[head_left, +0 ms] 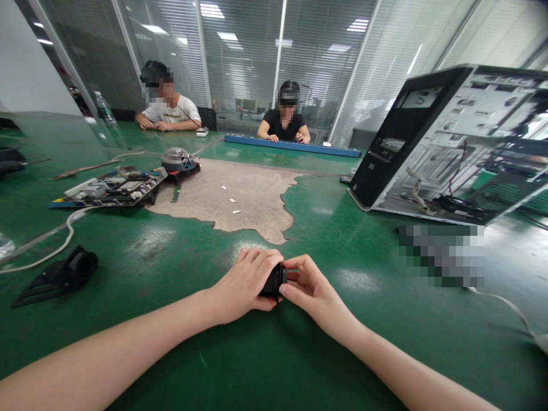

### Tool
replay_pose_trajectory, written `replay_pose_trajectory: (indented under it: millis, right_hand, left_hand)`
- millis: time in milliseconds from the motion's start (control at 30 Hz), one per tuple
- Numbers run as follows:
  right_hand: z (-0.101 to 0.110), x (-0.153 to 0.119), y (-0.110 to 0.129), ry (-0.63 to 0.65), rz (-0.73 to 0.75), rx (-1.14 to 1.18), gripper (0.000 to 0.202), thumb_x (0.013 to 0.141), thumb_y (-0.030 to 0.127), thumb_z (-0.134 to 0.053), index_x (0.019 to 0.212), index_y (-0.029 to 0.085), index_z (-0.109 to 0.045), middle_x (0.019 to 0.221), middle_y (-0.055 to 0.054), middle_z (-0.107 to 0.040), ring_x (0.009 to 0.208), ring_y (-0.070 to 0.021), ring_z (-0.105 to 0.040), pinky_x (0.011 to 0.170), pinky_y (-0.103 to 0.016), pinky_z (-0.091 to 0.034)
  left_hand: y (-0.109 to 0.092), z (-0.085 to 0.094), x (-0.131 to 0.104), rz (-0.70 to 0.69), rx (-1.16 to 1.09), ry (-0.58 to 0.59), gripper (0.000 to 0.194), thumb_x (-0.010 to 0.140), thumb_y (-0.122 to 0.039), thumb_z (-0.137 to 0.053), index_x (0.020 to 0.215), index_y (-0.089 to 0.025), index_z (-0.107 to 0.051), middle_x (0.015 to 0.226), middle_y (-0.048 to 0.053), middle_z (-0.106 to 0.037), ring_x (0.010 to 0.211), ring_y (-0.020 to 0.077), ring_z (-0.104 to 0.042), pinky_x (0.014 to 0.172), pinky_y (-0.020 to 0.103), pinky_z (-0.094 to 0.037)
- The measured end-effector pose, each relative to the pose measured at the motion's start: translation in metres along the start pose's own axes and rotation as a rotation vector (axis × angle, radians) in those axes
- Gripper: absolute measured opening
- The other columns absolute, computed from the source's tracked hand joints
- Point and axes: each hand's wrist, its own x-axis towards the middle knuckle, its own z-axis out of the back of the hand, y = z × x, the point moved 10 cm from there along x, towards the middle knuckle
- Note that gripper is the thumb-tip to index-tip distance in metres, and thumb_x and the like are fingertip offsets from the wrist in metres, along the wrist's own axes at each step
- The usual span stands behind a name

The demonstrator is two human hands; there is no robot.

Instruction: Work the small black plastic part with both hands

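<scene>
Near the front middle of the green table, both hands meet around a small black part with a ridged right end; its exact kind is hidden by the fingers. My left hand wraps over its top and left side, thumb underneath. The fingertips and thumb of my right hand pinch its right end. Well to the left of my hands lies another black plastic piece, with a round opening and a flat tapering end.
An open computer case stands at the right, beside a blurred-out object. A circuit board and a cooling fan lie at the left, near a white cable. Two people sit across, one at a long blue bar.
</scene>
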Motion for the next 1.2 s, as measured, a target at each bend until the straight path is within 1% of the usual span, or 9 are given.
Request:
replay_pose_trajectory:
  millis: [133,300,467,600,733,800,900,1100,1200]
  right_hand:
    - [0.0005,0.0004,-0.0013,0.009,-0.022,-0.026,0.029,0.072,0.025,-0.062,0.095,0.021,-0.044,0.095,-0.003,-0.053,0.091,-0.0161,-0.054,0.08,-0.034,-0.045]
    - [-0.0017,-0.0008,0.0035,0.031,0.045,-0.015,0.03,0.069,0.02,-0.066,0.088,0.023,-0.042,0.091,0.001,-0.052,0.091,-0.0133,-0.053,0.086,-0.033,-0.042]
    - [0.0003,-0.0013,0.0013,0.008,0.048,0.016,0.022,0.073,0.026,-0.062,0.085,0.023,-0.044,0.09,0.002,-0.05,0.088,-0.0127,-0.053,0.079,-0.03,-0.045]
    - [0.0017,-0.0007,-0.0004,-0.005,0.029,0.003,0.025,0.073,0.027,-0.061,0.089,0.023,-0.043,0.09,0.0,-0.051,0.087,-0.0139,-0.054,0.076,-0.031,-0.046]
    - [0.0028,-0.0007,-0.003,-0.015,-0.012,-0.03,0.029,0.073,0.026,-0.061,0.096,0.022,-0.044,0.098,-0.003,-0.052,0.092,-0.0161,-0.053,0.081,-0.034,-0.045]
    - [0.0011,-0.0012,-0.0033,0.004,-0.021,-0.029,0.03,0.072,0.025,-0.062,0.095,0.022,-0.044,0.093,-0.003,-0.054,0.091,-0.0156,-0.054,0.083,-0.035,-0.044]
    - [-0.0001,-0.0019,0.0011,0.017,0.024,-0.015,0.03,0.07,0.023,-0.065,0.09,0.023,-0.043,0.092,0.0,-0.053,0.092,-0.0144,-0.054,0.086,-0.034,-0.042]
    - [0.0016,0.0001,0.0019,-0.008,0.039,0.04,0.022,0.072,0.028,-0.062,0.084,0.022,-0.044,0.087,0.001,-0.05,0.085,-0.0127,-0.053,0.072,-0.027,-0.046]
    - [0.0027,0.0008,0.0012,-0.021,0.018,0.019,0.025,0.072,0.027,-0.062,0.088,0.023,-0.044,0.089,0.0,-0.051,0.086,-0.0135,-0.053,0.072,-0.028,-0.047]
  left_hand:
    - [0.0002,-0.0001,0.0004,0.001,-0.005,0.002,0.058,0.066,-0.019,-0.06,0.115,-0.018,-0.03,0.117,0.007,-0.046,0.095,0.0233,-0.043,0.08,0.036,-0.03]
    - [-0.001,0.0007,-0.0004,-0.005,-0.006,0.007,0.057,0.066,-0.017,-0.06,0.114,-0.018,-0.03,0.116,0.006,-0.047,0.095,0.023,-0.043,0.08,0.036,-0.031]
    - [0.0,0.0014,-0.0002,-0.001,-0.004,-0.01,0.055,0.066,-0.018,-0.06,0.114,-0.018,-0.031,0.114,0.006,-0.047,0.094,0.0228,-0.043,0.079,0.036,-0.031]
    - [-0.0005,0.0009,0.0002,-0.003,-0.009,-0.009,0.055,0.066,-0.02,-0.059,0.114,-0.019,-0.031,0.114,0.006,-0.048,0.093,0.0229,-0.043,0.079,0.036,-0.031]
    - [0.0,0.0016,0.0003,0.005,-0.008,-0.012,0.055,0.066,-0.02,-0.059,0.113,-0.019,-0.031,0.114,0.006,-0.048,0.093,0.0233,-0.043,0.079,0.036,-0.031]
    - [0.0003,0.0016,0.0003,0.006,-0.011,-0.01,0.055,0.066,-0.019,-0.059,0.113,-0.019,-0.031,0.114,0.006,-0.048,0.093,0.0232,-0.043,0.079,0.036,-0.031]
    - [0.0007,0.0009,0.0003,0.003,-0.013,-0.007,0.056,0.066,-0.018,-0.058,0.114,-0.019,-0.031,0.114,0.006,-0.048,0.094,0.023,-0.043,0.079,0.036,-0.031]
    - [0.001,0.0001,-0.0001,0.006,-0.003,-0.015,0.057,0.065,-0.02,-0.06,0.114,-0.019,-0.031,0.114,0.006,-0.048,0.094,0.0233,-0.043,0.079,0.036,-0.03]
    - [0.0009,0.0,-0.0002,0.007,-0.001,-0.012,0.057,0.065,-0.02,-0.061,0.114,-0.018,-0.031,0.114,0.006,-0.048,0.094,0.0232,-0.043,0.079,0.036,-0.03]
